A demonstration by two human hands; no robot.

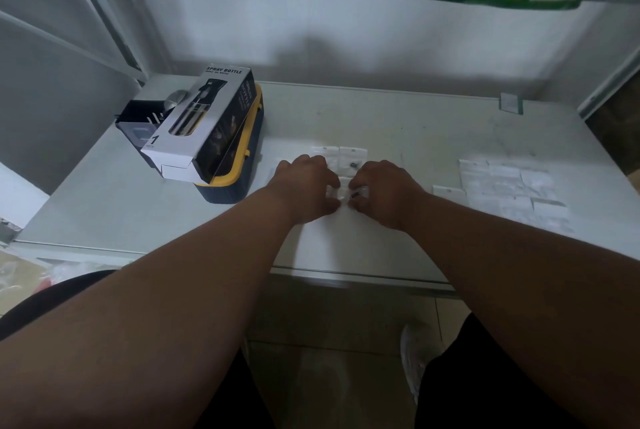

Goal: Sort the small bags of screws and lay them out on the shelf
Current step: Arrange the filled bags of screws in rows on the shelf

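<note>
A pale grey shelf (398,116), scuffed and smudged toward the back right, carries everything here. At its left lies a navy and yellow case (242,165) with a spray bottle box (204,123) lying on top, and a dark open tray (138,120) just behind. Near the middle lie small clear bags of screws (352,156) set edge to edge. To the right lies a patch of white bags (512,191), overlapping, with a single bag (448,193) just beside its left edge.

Spray bottle box (204,123) sitting on a yellow-lidded case (242,165) is blocking the shelf (398,116) back-left. Laid-out bags (512,193) are covering the right side. Middle and back strip lying open.
</note>
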